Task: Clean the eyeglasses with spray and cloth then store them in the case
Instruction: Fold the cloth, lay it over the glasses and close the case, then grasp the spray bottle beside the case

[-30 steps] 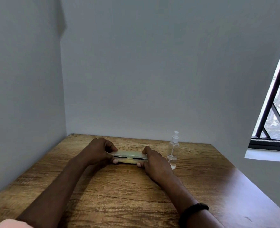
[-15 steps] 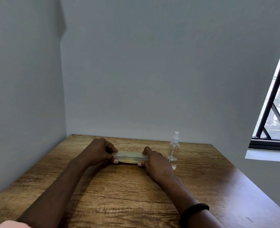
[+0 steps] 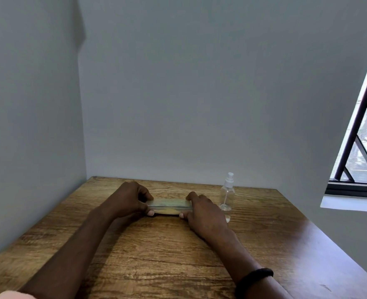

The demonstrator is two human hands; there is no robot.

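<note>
My left hand (image 3: 128, 199) and right hand (image 3: 204, 212) grip the glasses case (image 3: 169, 207) ends on the surface (image 3: 156, 255); its lid has just closed, so storing looks complete.

Brown wood-grain table (image 3: 178, 262): smooth, semi-gloss, sheen at right edge. Translucent pale plastic oblong case (image 3: 169, 206): smooth, slightly glossy. Clear plastic spray bottle (image 3: 227, 196): glossy, white nozzle. Grey walls (image 3: 199, 93): matt

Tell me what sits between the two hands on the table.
In the head view, the translucent glasses case lies flat on the wooden table, gripped at its ends by the left hand and the right hand. Nothing else lies between them.
</note>
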